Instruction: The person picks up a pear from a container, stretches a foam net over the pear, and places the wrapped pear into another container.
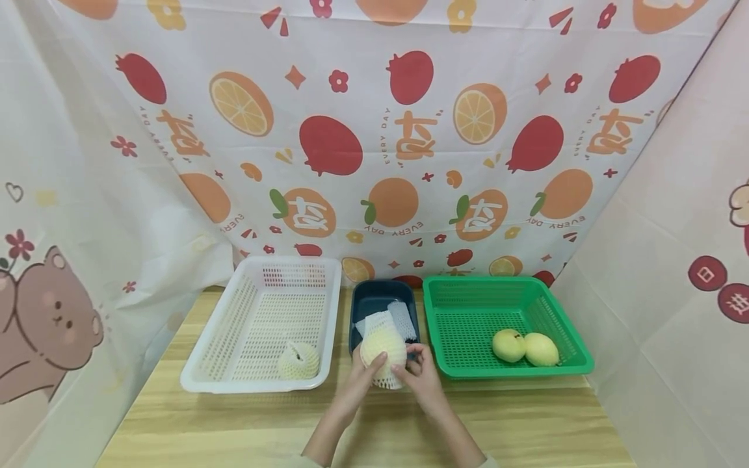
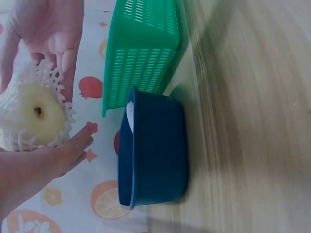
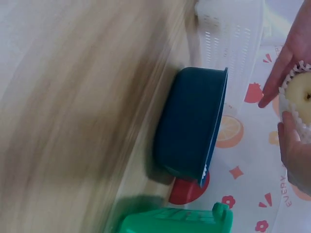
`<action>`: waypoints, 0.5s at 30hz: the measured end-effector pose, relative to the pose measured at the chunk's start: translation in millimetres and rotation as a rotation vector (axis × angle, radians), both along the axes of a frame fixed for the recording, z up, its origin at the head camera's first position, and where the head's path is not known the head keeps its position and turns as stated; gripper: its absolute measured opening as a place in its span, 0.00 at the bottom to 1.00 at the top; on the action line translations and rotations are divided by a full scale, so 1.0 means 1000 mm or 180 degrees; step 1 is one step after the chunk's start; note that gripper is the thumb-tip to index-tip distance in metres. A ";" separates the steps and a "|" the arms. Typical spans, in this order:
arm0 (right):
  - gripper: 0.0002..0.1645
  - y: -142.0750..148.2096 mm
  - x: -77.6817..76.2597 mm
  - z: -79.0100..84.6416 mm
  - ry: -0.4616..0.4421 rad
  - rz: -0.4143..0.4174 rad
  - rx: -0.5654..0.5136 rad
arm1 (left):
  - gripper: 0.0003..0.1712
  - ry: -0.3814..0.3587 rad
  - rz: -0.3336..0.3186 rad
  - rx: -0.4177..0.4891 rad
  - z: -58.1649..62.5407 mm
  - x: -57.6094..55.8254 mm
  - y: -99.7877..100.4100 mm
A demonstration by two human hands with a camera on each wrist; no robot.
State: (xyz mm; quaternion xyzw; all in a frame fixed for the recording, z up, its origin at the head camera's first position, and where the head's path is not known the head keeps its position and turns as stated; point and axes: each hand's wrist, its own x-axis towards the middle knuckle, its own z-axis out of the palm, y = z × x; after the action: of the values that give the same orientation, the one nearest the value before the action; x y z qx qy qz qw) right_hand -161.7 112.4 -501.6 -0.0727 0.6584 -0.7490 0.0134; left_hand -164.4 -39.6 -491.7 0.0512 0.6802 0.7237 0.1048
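A pale yellow fruit (image 2: 48, 124), round and smooth, sits inside a foam net (image 1: 383, 344) between the two hands, at 6 o'clock from the dark blue bin (image 1: 372, 296), held up off the tabletop (image 1: 398, 432). The wrist views show its bare end framed by the net's ragged white mesh, with a small dark brown spot in a shallow dimple. The net looks creamy yellow over the fruit's body and whiter where it extends toward 12 o'clock. The left hand (image 1: 357, 381) grips the wrapped fruit from 8 o'clock, thumb over the front; the right hand (image 1: 425, 378) pinches the net at 4 o'clock. The green basket (image 1: 465, 328) lies at 3 o'clock, the white basket (image 1: 275, 312) at 9.
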 end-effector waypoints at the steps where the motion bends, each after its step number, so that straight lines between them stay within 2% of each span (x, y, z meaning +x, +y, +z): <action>1: 0.28 0.001 0.000 -0.001 -0.0019 -0.0042 -0.0042 | 0.45 0.0026 -0.0016 -0.0039 0.001 0.001 0.001; 9: 0.28 0.004 0.000 -0.005 -0.0097 -0.0221 -0.0115 | 0.50 0.0105 -0.0100 -0.0631 0.010 0.008 0.007; 12: 0.28 0.004 0.000 -0.007 -0.0093 -0.0261 -0.0115 | 0.49 0.0234 0.0007 -0.0871 0.009 0.009 0.010; 15: 0.28 0.003 0.000 -0.009 0.0001 -0.0306 -0.0108 | 0.45 0.0405 0.0238 -0.1118 0.007 0.011 0.014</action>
State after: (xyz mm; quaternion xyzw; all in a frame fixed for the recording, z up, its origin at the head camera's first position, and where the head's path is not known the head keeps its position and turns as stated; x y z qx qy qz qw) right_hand -162.0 115.5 -510.8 -0.0413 0.6483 -0.7599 -0.0239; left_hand -153.8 -25.2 -484.3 0.0525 0.8027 0.5925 0.0419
